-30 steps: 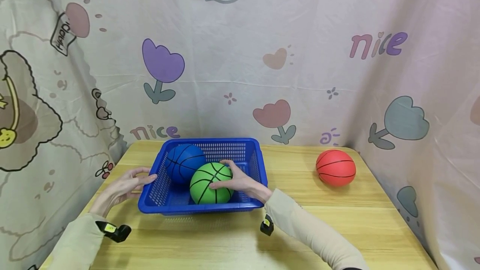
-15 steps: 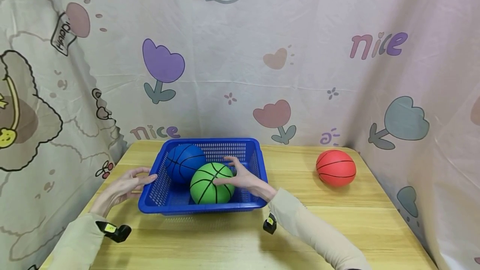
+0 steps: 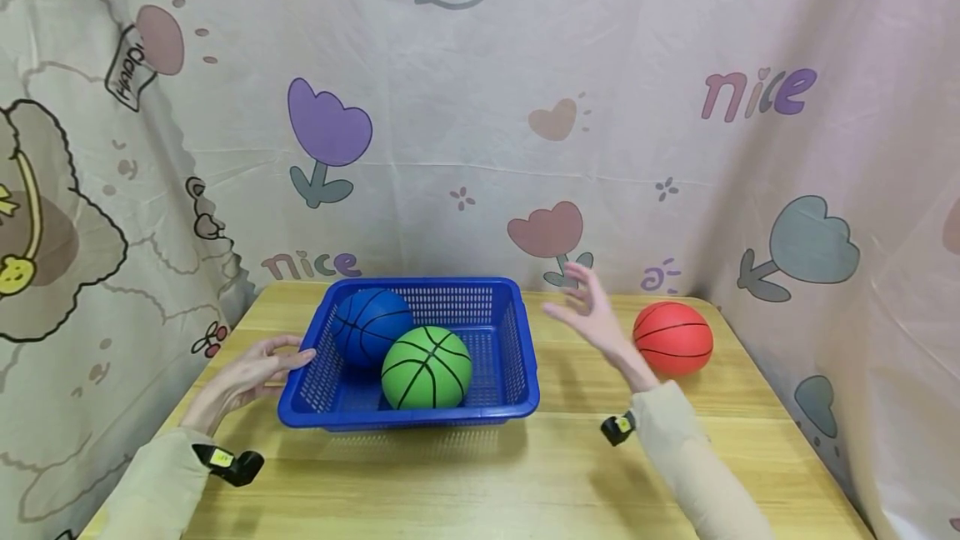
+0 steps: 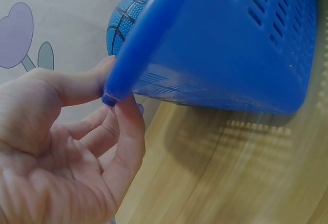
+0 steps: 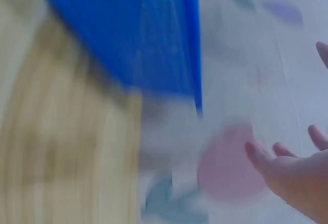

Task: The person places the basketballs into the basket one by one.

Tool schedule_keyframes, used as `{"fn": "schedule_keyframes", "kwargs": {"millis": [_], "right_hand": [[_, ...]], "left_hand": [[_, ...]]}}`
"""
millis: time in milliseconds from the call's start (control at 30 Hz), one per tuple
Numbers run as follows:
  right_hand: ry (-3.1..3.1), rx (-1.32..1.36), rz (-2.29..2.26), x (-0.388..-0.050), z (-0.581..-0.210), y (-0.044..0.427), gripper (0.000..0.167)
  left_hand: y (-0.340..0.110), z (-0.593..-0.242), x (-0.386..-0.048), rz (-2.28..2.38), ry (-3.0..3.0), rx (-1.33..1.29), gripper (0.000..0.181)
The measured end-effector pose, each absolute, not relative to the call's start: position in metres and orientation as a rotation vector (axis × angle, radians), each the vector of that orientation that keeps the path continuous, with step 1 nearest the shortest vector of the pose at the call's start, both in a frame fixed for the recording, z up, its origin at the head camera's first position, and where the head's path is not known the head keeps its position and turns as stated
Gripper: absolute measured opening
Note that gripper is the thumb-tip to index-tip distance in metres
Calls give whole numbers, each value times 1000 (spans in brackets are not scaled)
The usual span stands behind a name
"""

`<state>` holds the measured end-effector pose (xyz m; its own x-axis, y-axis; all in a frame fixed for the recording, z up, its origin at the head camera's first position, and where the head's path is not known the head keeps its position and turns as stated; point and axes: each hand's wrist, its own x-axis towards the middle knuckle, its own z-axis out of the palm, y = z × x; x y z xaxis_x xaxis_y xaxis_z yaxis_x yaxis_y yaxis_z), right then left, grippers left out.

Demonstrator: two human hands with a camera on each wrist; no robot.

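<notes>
A blue slotted basket [image 3: 408,418] stands on the wooden table, holding a blue ball [image 3: 369,325] at its left and a green ball [image 3: 427,369] in front. My left hand [image 3: 251,373] pinches the basket's left rim between thumb and fingers, as the left wrist view shows with the hand [image 4: 66,131] at the rim [image 4: 146,39]. Between the basket and a red ball [image 3: 672,338], my right hand [image 3: 592,317] is raised above the table with fingers spread, touching nothing. In the right wrist view the hand [image 5: 302,178] is partly cut off, with the basket [image 5: 128,34] blurred beside it.
The pale wooden table [image 3: 420,494] extends in front of the basket and to its right. A printed curtain [image 3: 465,148] hangs behind the table and along both sides.
My right hand has let go of the green ball and moved right, out of the basket, towards the red ball. The left hand keeps its place on the rim.
</notes>
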<state>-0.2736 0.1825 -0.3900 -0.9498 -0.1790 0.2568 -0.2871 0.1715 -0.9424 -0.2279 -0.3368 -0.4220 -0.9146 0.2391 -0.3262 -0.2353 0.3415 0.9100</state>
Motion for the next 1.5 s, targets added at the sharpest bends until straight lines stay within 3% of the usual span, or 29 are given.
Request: {"fn": "schedule_keyframes", "kwargs": {"millis": [233,467,1067,1500], "right_hand": [[-2052,28,1668,-271,-407,273,68],[-1948,-222,1401,-267,-431,318,62],[-2250,-511,1327,-268,-450,326,92],[-2388,-621,1233,-275,-454,325,101]], "left_hand": [[-335,-422,-226,1556,2250,4,79],[-337,-423,-227,1572,2234,11,79],[-337,-422,-228,1580,2220,-12,78],[-337,-422,-229,1593,2202,-20,76]]}}
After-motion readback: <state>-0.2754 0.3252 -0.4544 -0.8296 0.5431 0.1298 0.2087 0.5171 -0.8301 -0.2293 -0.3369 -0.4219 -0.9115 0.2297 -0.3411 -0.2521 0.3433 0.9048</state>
